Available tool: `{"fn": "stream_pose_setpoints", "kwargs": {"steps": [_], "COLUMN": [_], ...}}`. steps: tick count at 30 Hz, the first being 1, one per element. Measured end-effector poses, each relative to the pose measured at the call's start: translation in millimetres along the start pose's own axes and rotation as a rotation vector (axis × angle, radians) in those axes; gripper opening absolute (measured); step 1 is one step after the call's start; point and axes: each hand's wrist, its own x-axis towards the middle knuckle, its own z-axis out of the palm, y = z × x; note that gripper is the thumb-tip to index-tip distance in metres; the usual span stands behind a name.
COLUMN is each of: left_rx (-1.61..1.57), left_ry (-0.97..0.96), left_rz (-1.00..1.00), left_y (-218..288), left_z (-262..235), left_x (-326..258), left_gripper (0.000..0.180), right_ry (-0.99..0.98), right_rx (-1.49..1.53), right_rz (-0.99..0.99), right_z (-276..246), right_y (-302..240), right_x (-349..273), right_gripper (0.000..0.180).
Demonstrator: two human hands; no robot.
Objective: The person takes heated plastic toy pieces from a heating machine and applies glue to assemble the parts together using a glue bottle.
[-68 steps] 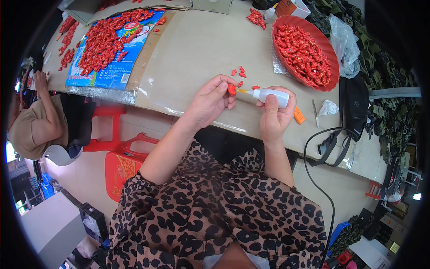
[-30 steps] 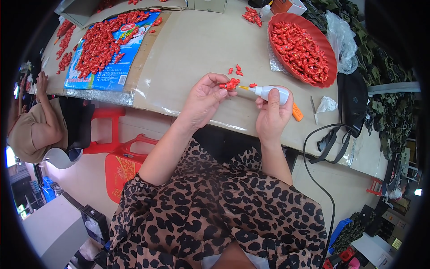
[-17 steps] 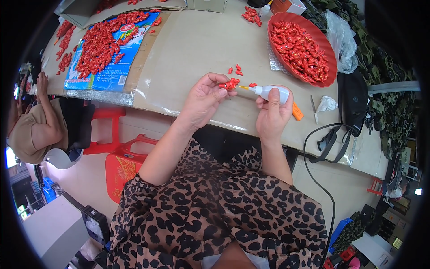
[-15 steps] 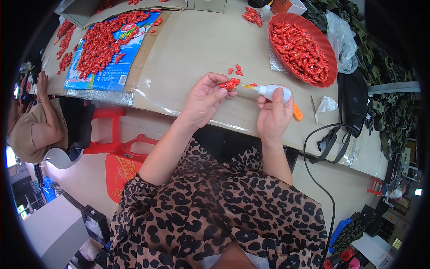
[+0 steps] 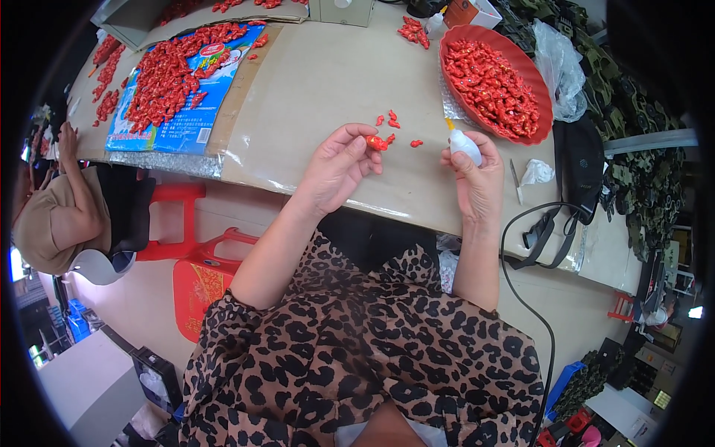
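Apparently barely begun, the left hand [image 5: 337, 165] pinches one small red piece [image 5: 377, 141] and the right hand [image 5: 477, 175] grips a white glue bottle [image 5: 465, 144] near the tabletop's [image 5: 320, 82] near edge, four loose pieces [image 5: 393, 123] beside them, the red basin [image 5: 538, 127] heaped at the far right corner.
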Motion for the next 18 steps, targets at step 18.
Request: {"fn": "stream_pose_setpoints", "kwargs": {"steps": [18], "left_rx": [-0.007], "left_ry": [0.022], "left_rz": [-0.068], "left_y": [2.8], "left_z": [7.5], "left_x": [0.9], "left_gripper": [0.017], "right_ry": [-0.208], "right_rx": [-1.093], "right_rz": [-0.202], "right_z": [2.2], "right_y": [-8.8], "right_x": [27.3], "right_gripper": [0.021]}}
